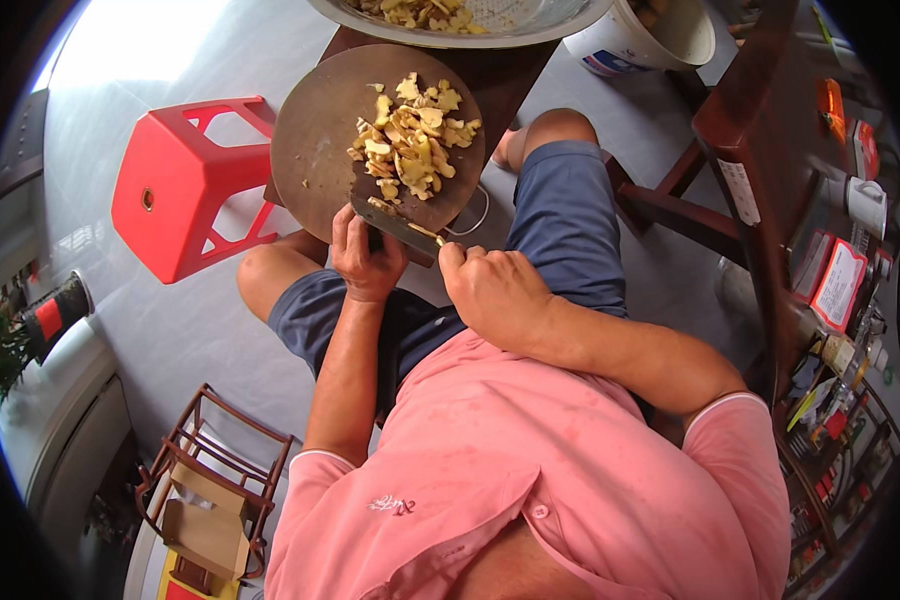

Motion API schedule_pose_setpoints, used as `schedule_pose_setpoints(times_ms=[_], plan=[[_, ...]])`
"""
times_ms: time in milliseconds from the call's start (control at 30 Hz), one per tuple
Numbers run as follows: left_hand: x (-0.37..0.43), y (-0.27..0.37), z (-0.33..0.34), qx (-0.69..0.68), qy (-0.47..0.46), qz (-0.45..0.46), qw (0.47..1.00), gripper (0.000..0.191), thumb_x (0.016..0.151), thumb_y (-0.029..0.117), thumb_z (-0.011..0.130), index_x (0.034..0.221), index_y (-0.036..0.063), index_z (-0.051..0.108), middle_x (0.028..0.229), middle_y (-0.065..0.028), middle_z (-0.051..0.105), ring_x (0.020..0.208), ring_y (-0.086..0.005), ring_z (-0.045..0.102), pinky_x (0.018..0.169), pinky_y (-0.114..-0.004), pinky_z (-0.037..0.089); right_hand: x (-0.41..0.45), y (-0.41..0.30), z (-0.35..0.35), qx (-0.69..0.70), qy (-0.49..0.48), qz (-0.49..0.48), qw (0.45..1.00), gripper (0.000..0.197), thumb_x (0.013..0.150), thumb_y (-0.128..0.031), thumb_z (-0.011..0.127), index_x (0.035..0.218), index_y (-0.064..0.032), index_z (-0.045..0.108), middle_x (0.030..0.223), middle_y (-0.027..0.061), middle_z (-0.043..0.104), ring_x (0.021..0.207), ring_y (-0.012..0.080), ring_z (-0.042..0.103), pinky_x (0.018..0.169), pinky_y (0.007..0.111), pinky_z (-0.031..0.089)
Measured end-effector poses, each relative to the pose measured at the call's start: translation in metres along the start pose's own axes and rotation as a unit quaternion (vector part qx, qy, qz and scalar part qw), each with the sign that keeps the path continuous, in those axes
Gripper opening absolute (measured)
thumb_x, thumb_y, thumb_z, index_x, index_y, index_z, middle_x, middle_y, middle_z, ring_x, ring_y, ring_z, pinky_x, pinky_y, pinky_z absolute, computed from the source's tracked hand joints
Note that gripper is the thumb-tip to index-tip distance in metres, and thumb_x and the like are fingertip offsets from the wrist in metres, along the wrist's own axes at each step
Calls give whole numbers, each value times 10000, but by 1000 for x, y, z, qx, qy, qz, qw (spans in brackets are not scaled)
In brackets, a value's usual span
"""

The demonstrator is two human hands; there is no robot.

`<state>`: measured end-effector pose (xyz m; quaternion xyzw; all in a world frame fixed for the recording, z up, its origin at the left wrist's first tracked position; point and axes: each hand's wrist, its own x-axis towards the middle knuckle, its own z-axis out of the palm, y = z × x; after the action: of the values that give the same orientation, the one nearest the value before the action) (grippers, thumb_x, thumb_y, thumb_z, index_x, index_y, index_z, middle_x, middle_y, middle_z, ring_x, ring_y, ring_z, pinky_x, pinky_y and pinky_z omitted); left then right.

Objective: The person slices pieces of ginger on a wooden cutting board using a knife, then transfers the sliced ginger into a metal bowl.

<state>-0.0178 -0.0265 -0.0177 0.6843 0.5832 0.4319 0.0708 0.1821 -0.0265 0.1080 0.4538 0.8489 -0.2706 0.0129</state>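
A round wooden chopping board [311,127] rests on a dark wooden bench before me, with a heap of sliced ginger [418,142] on its right half. My right hand [491,289] is closed around the handle of a kitchen knife [399,225], whose dark blade lies across the board's near edge. Ginger pieces lie along the blade's far side. At the blade's left end is my left hand [366,256], fingers bent and fingertips close to or against the blade. Whether it grips anything is hidden. Beyond the board a metal basin [525,34] holds more ginger.
A red plastic stool [172,184] stands left of the board. A white bucket [607,41] is at the upper right, near a dark wooden piece of furniture [750,112]. Lower left, a wooden rack-like frame [217,405] stands by an open cardboard box [206,536].
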Motion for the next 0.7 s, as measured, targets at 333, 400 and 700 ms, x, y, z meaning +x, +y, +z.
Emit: schedule_pose_setpoints(times_ms=[333, 400, 700], plan=[[1, 0, 2, -8, 8, -10, 1000, 275, 793, -45, 711, 1066, -29, 678, 1080, -212, 700, 917, -378, 707, 796, -402, 591, 1, 3, -11, 26, -63, 17, 998, 163, 902, -49, 601, 1028, 52, 575, 743, 206, 715, 675, 323, 761, 571, 403, 614], [2, 0, 3, -5, 12, 2, 1000, 281, 789, -50, 718, 1066, -30, 676, 1077, -212, 698, 900, -375, 707, 782, -398, 591, 0, 3, -13, 28, -75, 24, 997, 140, 904, -47, 601, 1007, 43, 571, 734, 206, 716, 676, 327, 764, 557, 400, 610], [-1, 2, 2, -10, 11, -21, 1000, 264, 794, -51, 720, 1053, -30, 673, 1064, -201, 695, 870, -355, 702, 741, -386, 586, 11, 0, 3, 46, -51, 30, 997, 121, 881, -23, 592, 976, 16, 530, 711, 210, 702, 654, 356, 749, 563, 421, 604]])
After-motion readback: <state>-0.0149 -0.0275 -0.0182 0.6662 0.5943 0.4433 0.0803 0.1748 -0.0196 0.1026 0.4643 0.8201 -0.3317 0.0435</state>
